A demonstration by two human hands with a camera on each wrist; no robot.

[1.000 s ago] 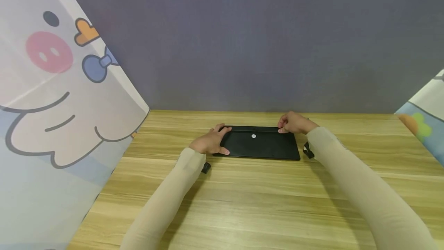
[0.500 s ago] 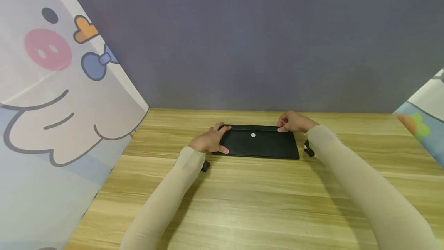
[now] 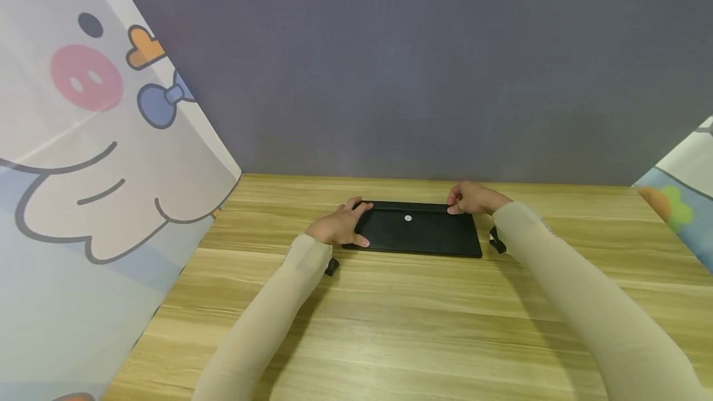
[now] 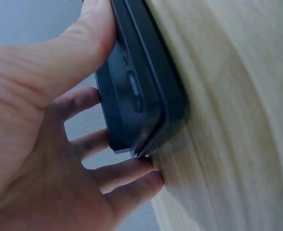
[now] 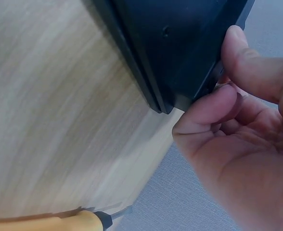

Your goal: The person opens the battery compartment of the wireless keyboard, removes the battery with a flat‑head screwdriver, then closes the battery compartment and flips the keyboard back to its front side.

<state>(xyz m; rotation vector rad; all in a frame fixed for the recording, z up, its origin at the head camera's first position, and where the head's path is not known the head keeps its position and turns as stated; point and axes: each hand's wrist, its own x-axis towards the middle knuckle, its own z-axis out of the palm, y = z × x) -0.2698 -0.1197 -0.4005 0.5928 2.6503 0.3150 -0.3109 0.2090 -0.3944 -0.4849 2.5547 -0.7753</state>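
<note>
A flat black keyboard (image 3: 420,235) lies underside up on the wooden table, with a white round sticker (image 3: 408,218) near its middle and a raised bar along the far edge. My left hand (image 3: 338,225) spans its left end and holds it, thumb towards the near edge and fingers towards the far one. At the far right corner my right hand (image 3: 472,197) pinches the raised bar between thumb and curled index finger, as the right wrist view shows. A small slot (image 4: 134,90) shows in the keyboard's side. The keys are hidden underneath.
A screwdriver with a yellow handle (image 5: 59,223) lies on the table in the right wrist view; I cannot make it out in the head view. A grey partition (image 3: 423,79) rises behind the wooden table (image 3: 390,327). A cartoon-printed panel (image 3: 111,190) borders the left side.
The head view has shifted slightly. Both hands keep their places on the keyboard, and the keyboard stays where it was.
</note>
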